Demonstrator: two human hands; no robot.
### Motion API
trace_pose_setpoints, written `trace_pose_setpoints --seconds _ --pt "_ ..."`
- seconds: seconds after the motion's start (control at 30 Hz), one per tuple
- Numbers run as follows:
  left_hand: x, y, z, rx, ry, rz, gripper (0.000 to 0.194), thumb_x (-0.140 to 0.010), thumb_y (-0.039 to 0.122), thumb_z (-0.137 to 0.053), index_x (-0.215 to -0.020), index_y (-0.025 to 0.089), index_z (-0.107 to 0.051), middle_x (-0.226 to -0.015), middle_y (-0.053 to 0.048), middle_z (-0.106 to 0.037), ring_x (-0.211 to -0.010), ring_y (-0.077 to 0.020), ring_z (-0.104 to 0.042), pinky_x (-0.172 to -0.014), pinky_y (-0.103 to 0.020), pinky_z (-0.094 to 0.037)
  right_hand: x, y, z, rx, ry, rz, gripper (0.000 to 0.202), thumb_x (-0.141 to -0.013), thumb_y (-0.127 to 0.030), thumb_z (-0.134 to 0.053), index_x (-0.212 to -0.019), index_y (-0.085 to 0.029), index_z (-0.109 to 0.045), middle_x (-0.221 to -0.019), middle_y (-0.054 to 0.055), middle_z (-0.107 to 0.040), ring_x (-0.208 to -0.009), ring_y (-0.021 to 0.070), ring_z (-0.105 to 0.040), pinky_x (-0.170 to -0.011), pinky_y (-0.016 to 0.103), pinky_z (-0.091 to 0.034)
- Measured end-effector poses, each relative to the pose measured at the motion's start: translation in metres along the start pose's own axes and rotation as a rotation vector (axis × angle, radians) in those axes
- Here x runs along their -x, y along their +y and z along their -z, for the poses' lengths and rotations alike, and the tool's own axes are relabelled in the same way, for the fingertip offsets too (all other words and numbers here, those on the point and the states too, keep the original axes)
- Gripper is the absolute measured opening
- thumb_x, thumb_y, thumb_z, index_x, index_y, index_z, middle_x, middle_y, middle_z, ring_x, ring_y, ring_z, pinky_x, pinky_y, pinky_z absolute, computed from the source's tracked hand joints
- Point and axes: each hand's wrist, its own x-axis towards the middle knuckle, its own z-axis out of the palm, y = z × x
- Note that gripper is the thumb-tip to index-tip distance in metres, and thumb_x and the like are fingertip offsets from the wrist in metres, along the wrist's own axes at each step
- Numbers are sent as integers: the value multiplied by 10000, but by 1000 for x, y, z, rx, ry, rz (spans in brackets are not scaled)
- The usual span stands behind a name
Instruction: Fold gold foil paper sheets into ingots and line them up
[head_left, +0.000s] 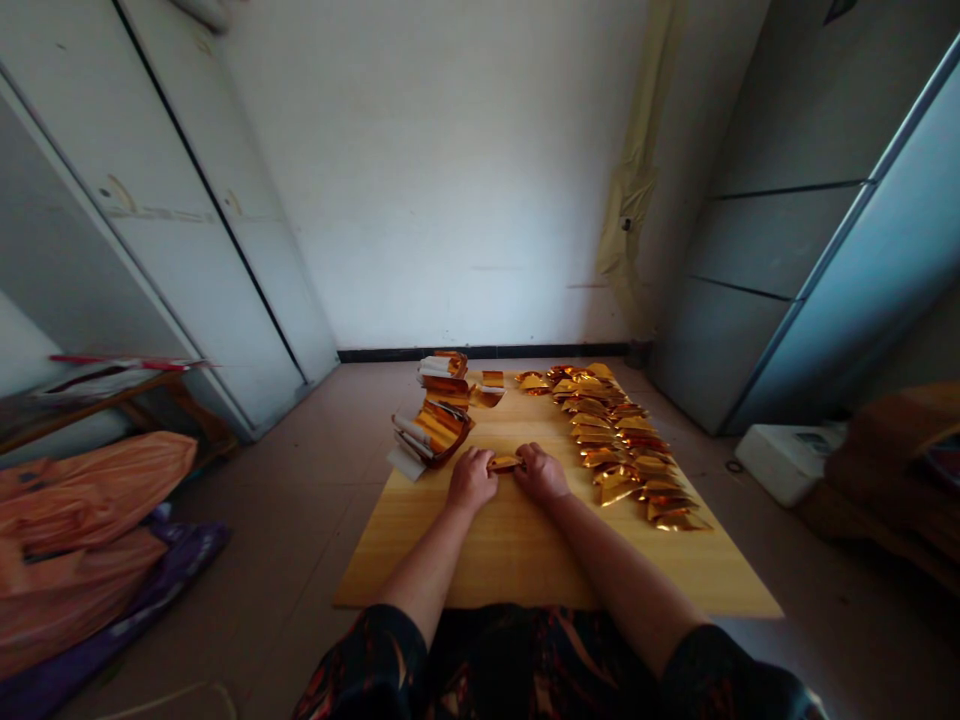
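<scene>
Between my hands, just above the wooden board, is a small piece of folded gold foil paper (506, 463). My left hand (474, 478) pinches its left end, and my right hand (541, 472) has its fingers closed on the right end. Beyond my left hand lie curled stacks of gold foil paper sheets (442, 425) with pale undersides. Rows of folded gold foil pieces (619, 440) run along the board's right side, apart from my right hand. My fingertips partly cover the piece I hold.
The wooden board (510, 560) spans the area before me. Pale cabinets (187, 200) stand at left, a grey refrigerator (772, 240) at right. Orange plastic bags (90, 500) lie on the left floor. A white box (780, 462) sits right of the board.
</scene>
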Motion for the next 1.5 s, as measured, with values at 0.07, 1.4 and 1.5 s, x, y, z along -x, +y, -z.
trace_pose_setpoints --seconds 0.07,1.4,1.5 --pt "0 0 0 5 -2 -3 331 -707 121 -527 -1016 181 -628 -966 -71 -587 -960 -186 -541 -883 -276 -430 -1 3 -1 -26 8 8 214 -794 -211 -494 -989 -191 -580 -1001 56 -611 -865 154 -586 -727 211 -408" --pt "-5 -18 -11 262 148 42 278 -669 17 -575 -891 170 -641 -860 -21 -600 -793 -119 -565 -767 -231 -469 -12 24 -14 -246 221 124 165 -755 -110 -523 -880 -191 -594 -898 53 -593 -756 148 -555 -711 243 -449" --pt "-12 -15 -12 216 177 78 208 -683 36 -585 -833 168 -644 -843 -25 -594 -799 -127 -559 -772 -233 -457 -5 23 -11 -285 254 165 173 -755 -101 -508 -882 -192 -585 -905 58 -587 -764 153 -559 -723 254 -458"
